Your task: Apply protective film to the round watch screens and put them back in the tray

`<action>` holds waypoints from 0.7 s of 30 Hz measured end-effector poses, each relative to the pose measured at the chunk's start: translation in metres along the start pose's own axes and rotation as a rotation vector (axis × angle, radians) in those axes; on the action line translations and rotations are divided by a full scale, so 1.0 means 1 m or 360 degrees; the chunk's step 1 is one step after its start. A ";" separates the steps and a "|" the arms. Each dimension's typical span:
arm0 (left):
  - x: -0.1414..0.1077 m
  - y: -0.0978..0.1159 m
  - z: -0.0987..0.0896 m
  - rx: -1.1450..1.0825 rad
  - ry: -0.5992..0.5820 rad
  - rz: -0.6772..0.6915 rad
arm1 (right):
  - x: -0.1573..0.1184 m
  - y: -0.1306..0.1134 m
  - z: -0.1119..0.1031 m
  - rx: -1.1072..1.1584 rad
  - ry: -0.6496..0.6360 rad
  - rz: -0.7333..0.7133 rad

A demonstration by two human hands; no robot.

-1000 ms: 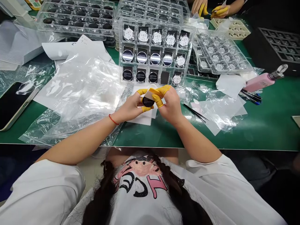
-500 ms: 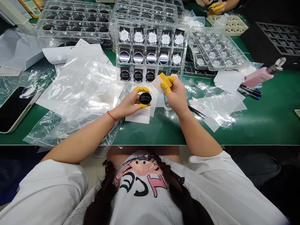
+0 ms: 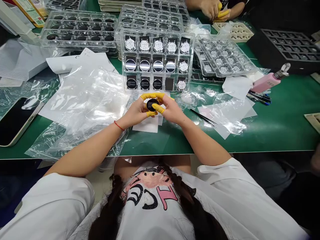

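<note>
Between my hands sits a round black watch head (image 3: 151, 104), its dark face up. My left hand (image 3: 136, 114) grips its edge with yellow finger cots (image 3: 152, 96) on thumb and fingers. My right hand (image 3: 172, 111) is pressed in from the other side, one cotted fingertip on the face. Any thin film there is too hard to make out. A red string circles my left wrist (image 3: 118, 125). Just beyond my hands stands a clear plastic tray (image 3: 150, 57) holding rows of round watch heads, some silver-backed, some black.
Clear trays of watches (image 3: 222, 55) crowd the far side of the green mat (image 3: 282, 130). Black tweezers (image 3: 203, 117) lie right of my hands, near loose plastic film. A plastic bag (image 3: 87, 100) and phone (image 3: 17, 121) lie left. A co-worker's hands (image 3: 212, 8) work at the far edge.
My right hand has moved left from the tray side and closed in on the watch head. The flat film piece it held is no longer visible. My view has shifted slightly.
</note>
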State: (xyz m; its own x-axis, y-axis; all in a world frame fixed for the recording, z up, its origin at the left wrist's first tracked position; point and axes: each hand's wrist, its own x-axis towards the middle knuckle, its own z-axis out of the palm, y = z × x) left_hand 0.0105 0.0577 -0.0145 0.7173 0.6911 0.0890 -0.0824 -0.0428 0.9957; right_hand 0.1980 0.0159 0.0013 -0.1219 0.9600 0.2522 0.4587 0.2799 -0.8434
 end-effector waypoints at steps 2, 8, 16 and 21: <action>0.000 0.003 0.001 0.0041 0.0040 -0.0067 | 0.008 0.006 -0.003 -0.0079 0.0148 0.0060; 0.001 0.012 -0.001 0.0086 0.0196 -0.0232 | 0.046 0.045 -0.037 -0.0611 0.0697 0.0310; -0.001 0.017 0.002 0.0088 0.0218 -0.0297 | 0.042 0.057 -0.071 -0.1187 0.0758 0.0507; -0.003 0.019 0.004 0.0100 0.0191 -0.0321 | 0.041 0.066 -0.080 -0.1303 0.0594 0.0804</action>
State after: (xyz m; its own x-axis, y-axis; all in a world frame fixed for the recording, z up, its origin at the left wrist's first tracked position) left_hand 0.0099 0.0520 0.0044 0.6272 0.7708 -0.1118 0.1002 0.0625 0.9930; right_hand 0.2937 0.0730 -0.0055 0.4684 0.8588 0.2075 0.8564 -0.3835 -0.3458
